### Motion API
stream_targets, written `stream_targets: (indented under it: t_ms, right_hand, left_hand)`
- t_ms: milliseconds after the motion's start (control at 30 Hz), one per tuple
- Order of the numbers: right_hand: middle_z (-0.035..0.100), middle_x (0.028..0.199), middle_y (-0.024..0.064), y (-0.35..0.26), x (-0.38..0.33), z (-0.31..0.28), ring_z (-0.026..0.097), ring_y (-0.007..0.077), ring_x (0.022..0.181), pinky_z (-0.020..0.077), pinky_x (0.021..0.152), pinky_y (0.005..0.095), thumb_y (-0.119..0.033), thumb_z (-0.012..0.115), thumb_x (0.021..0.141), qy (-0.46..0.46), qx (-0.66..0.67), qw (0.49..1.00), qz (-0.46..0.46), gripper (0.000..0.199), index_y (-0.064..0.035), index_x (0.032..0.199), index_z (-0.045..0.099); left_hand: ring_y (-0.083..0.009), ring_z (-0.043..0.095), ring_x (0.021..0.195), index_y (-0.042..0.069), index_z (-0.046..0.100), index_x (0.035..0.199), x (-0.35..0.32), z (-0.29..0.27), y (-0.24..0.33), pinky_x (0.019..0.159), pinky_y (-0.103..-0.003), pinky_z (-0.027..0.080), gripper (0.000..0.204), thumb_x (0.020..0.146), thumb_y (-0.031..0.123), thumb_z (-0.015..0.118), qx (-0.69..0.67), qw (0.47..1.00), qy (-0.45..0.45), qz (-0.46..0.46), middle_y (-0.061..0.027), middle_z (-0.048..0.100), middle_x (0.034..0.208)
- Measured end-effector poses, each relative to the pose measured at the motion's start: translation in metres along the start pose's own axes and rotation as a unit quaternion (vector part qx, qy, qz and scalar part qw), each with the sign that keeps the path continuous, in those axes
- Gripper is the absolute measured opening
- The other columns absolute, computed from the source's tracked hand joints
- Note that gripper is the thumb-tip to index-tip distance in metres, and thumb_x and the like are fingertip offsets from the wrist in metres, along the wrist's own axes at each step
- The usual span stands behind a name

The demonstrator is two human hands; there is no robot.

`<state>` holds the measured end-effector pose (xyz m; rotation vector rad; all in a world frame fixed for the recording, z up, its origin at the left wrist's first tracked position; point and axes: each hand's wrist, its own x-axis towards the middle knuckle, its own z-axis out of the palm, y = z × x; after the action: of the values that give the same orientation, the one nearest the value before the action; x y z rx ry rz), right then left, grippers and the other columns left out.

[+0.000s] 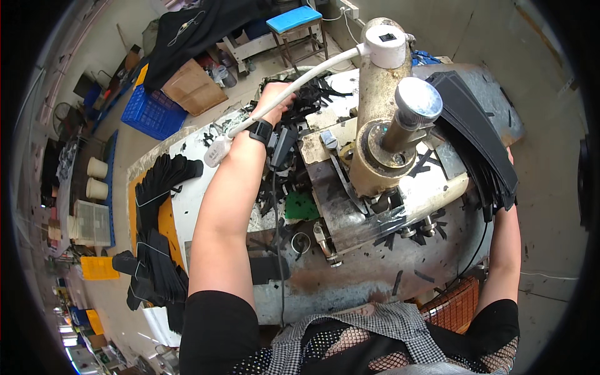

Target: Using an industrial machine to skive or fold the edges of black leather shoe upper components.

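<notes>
My left hand (274,100) reaches to the far side of the table, beside a heap of black scraps (306,97). Its fingers are curled, and what they hold, if anything, is hidden. A black watch (260,131) sits on that wrist. A worn cream-coloured machine (375,147) with a round metal top stands to the right of this arm. Over its right side a thick fanned stack of long black pieces (478,134) hangs down. My right hand (510,156) is behind the stack, at its outer edge; only a sliver of it shows and the fingers are hidden.
A white flexible lamp arm (300,81) crosses above my left wrist. Bundles of tied black pieces (156,250) lie at the table's left edge. On the floor beyond stand a blue crate (152,114), a cardboard box (195,87) and a blue-topped stool (294,20).
</notes>
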<state>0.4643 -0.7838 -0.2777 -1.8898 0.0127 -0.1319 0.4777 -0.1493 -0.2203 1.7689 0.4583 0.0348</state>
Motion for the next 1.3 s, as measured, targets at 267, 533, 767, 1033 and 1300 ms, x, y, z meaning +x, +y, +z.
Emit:
stream_targets:
  t_ms: [267, 533, 767, 1033, 1300]
  right_hand:
    - [0.066, 0.105, 0.0048, 0.002, 0.002, 0.000, 0.061, 0.0145, 0.093, 0.0482, 0.083, 0.0272, -0.023, 0.053, 0.099, 0.011, -0.001, 1.000, 0.001, 0.029, -0.0010, 0.115, 0.061]
    - [0.066, 0.104, 0.0048, 0.004, -0.001, -0.005, 0.061, 0.0146, 0.092, 0.0483, 0.082, 0.0272, -0.023, 0.053, 0.099, 0.024, -0.011, 1.000, 0.000, 0.028, -0.0009, 0.115, 0.062]
    - [0.066, 0.101, 0.0028, 0.018, -0.011, -0.034, 0.060, 0.0117, 0.090, 0.0482, 0.081, 0.0261, -0.022, 0.056, 0.098, 0.072, 0.077, 0.994, 0.034, 0.027, -0.0006, 0.113, 0.063]
    - [0.064, 0.097, -0.0014, -0.008, -0.081, -0.062, 0.057, 0.0059, 0.085, 0.0464, 0.078, 0.0212, -0.018, 0.058, 0.097, 0.112, -0.024, 0.993, 0.007, 0.023, -0.0011, 0.112, 0.064]
    - [0.061, 0.086, -0.0034, -0.141, -0.214, 0.040, 0.055, 0.0056, 0.081, 0.0449, 0.075, 0.0213, -0.013, 0.063, 0.094, -0.123, -0.064, 0.988, -0.074, 0.012, -0.0010, 0.097, 0.063]
  left_hand:
    - [-0.0147, 0.067, 0.075, 0.004, 0.071, 0.099, 0.049, 0.007, -0.038, 0.064, -0.031, 0.053, 0.033, 0.080, 0.032, 0.074, 0.201, 0.948, -0.246, -0.029, -0.0058, 0.072, 0.093]
    - [-0.0324, 0.063, 0.110, 0.010, 0.070, 0.112, 0.103, 0.025, -0.037, 0.097, -0.038, 0.048, 0.034, 0.080, 0.022, 0.066, 0.271, 0.952, 0.032, 0.140, -0.0176, 0.068, 0.113]
    - [-0.0341, 0.065, 0.103, 0.013, 0.071, 0.109, 0.048, 0.019, -0.014, 0.092, -0.037, 0.050, 0.031, 0.081, 0.017, 0.061, 0.240, 0.961, 0.023, 0.135, -0.0193, 0.068, 0.111]
    - [-0.0221, 0.066, 0.094, 0.000, 0.068, 0.113, -0.085, -0.012, -0.002, 0.085, -0.031, 0.050, 0.036, 0.082, 0.010, 0.054, 0.301, 0.946, 0.009, 0.123, -0.0158, 0.071, 0.102]
    - [-0.0246, 0.067, 0.101, -0.004, 0.065, 0.112, -0.255, -0.085, -0.020, 0.090, -0.036, 0.051, 0.050, 0.076, 0.028, 0.078, 0.226, 0.939, -0.238, 0.108, -0.0176, 0.070, 0.106]
